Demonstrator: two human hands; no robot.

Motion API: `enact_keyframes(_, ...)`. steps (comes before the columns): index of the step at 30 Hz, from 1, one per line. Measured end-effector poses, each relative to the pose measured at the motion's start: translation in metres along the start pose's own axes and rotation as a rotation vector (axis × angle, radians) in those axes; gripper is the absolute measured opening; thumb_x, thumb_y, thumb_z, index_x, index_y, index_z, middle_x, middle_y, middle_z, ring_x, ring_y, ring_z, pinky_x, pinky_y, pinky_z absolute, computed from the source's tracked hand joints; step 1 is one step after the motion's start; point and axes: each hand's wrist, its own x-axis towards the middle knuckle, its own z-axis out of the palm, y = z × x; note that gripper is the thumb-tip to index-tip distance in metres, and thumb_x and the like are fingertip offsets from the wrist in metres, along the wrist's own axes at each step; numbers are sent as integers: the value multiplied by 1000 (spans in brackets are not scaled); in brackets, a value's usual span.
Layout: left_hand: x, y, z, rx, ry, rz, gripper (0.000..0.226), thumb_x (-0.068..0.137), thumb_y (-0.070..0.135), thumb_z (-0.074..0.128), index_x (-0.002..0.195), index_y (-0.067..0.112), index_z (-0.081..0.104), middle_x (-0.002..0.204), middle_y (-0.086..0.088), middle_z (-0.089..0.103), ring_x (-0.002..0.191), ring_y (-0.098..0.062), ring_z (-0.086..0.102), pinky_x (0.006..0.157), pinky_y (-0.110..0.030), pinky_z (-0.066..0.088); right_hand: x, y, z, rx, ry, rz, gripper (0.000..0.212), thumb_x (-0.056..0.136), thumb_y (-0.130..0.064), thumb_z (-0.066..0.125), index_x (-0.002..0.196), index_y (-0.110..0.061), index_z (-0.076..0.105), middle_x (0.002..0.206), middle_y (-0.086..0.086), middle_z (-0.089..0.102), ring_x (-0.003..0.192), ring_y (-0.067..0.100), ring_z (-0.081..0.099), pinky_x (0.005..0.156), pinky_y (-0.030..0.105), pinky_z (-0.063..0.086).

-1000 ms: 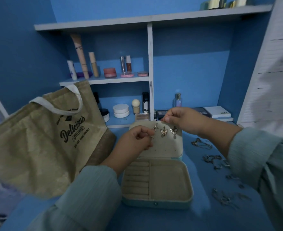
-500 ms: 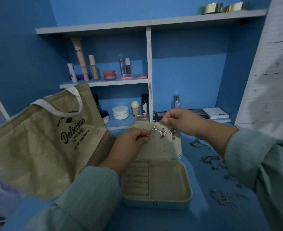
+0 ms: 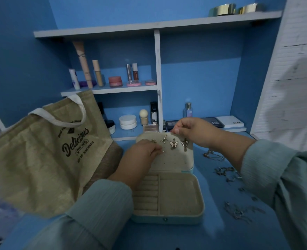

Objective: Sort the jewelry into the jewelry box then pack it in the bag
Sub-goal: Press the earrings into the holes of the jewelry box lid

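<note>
The jewelry box (image 3: pixel 167 195) lies open on the blue table (image 3: pixel 212 235), its lid (image 3: pixel 174 157) propped upright so the perforated earring panel faces the person. The left hand (image 3: pixel 142 159) pinches a small earring (image 3: pixel 162 151) between curled fingertips and holds it against the panel, its post apparently aimed at one of the holes; what exactly the fingers close on is too small to make out fully. Just above and to the right of that pinch, three pieces already hang in a row on the panel: a starfish earring (image 3: pixel 164 138), a butterfly earring (image 3: pixel 173 143) and a second butterfly (image 3: pixel 184 142). Another small gold piece (image 3: pixel 153 141) sits just above the left knuckles.

The right hand (image 3: pixel 194 131) grips the lid's top edge, fingers curled over it, most likely to brace the panel from behind while the post is pushed through. Below the left-hand pinch, the box's tray shows ring rolls and a plain compartment, with nothing visible in them.

To the right of both hands, loose jewelry (image 3: pixel 225 173) lies scattered over the table, so sorting looks far from done. To the left of the left wrist, the tan tote bag (image 3: pixel 46 156) stands slumped and waiting for the packing step. Beyond the lid, shelves (image 3: pixel 113 89) hold cosmetics.
</note>
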Motion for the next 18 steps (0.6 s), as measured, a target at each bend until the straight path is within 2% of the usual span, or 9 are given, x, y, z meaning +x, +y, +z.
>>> enact_keyframes(2,-4,-2,1,28,90,55,23,92,16,55,111,10,67,109,-8,62,105,-22,54,84,-14,30,0,0,0,2,2,2,13,91,-27,56,80,-27,62,104,3,68,104,20,61,92,33,47)
enact_keyframes(4,-6,-6,5,84,173,115,14,82,13,66,94,10,73,93,-8,61,89,-25,57,78,-22,36,0,0,0,2,3,1,12,91,-27,56,80,-26,63,104,5,68,104,21,61,92,33,48)
enact_keyframes(7,-6,-5,6,123,295,121,12,68,13,79,79,14,74,81,-4,55,76,-18,48,64,-28,36,-1,-2,-1,7,-4,1,13,91,-27,56,80,-27,62,105,2,68,104,17,61,91,30,47)
enact_keyframes(13,-3,-2,6,128,326,71,16,66,21,81,80,24,75,88,-4,51,80,-24,49,66,-33,40,-4,-3,-1,14,-5,-3,11,91,-26,56,81,-26,62,104,1,68,103,17,61,85,26,46)
enact_keyframes(18,-2,0,7,126,309,32,15,67,21,80,80,26,75,90,-6,51,82,-28,49,67,-38,43,-5,-3,-2,3,-3,-5,13,91,-26,57,79,-27,62,103,2,68,102,19,61,91,32,48)
